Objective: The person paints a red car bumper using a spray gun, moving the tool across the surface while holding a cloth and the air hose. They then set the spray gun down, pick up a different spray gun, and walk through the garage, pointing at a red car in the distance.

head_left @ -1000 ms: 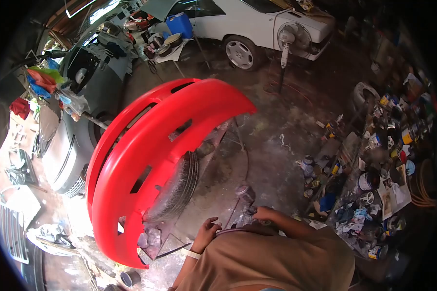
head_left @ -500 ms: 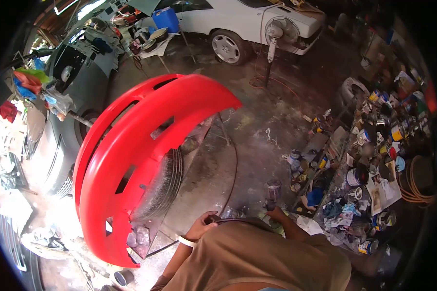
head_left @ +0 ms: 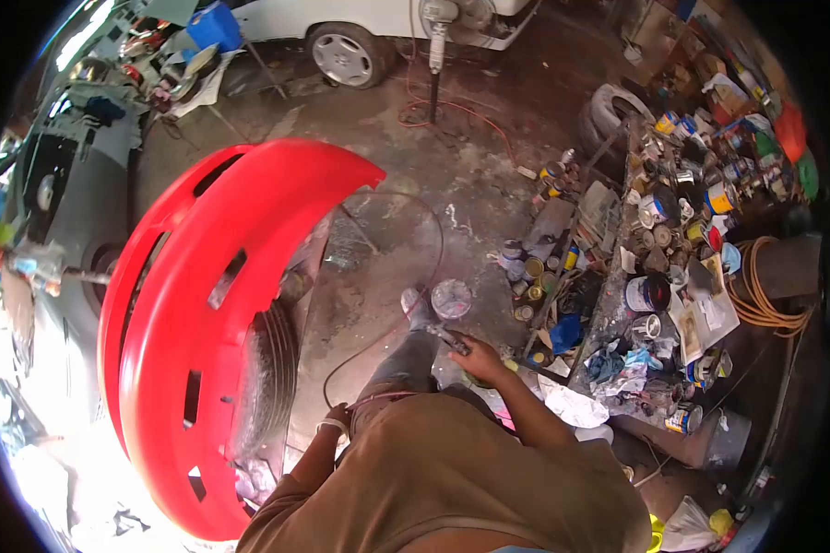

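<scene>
A spray gun (head_left: 450, 339) is gripped in my right hand (head_left: 476, 359), which is closed round its handle in front of my body. A round, paint-smeared cup (head_left: 452, 300) shows just beyond the gun; whether it joins the gun I cannot make out. My left hand (head_left: 339, 415), with a white band at the wrist, is closed at my waist on an air hose (head_left: 330, 376). The hose loops forward over the floor. To my left stands a glossy red car bumper (head_left: 171, 341), apart from both hands. A tyre (head_left: 272, 378) sits behind its inner edge.
Paint cans, rags and papers crowd a long bench (head_left: 609, 323) on the right. A coiled orange hose (head_left: 761, 290) hangs beyond. A white car (head_left: 295, 18) and a fan on a stand (head_left: 436, 55) are ahead. A grey car (head_left: 88, 194) stands at left.
My view has swung right and downward, so the bumper sits further left. My right hand has come forward and inward with the spray gun. My left hand stays near my waist.
</scene>
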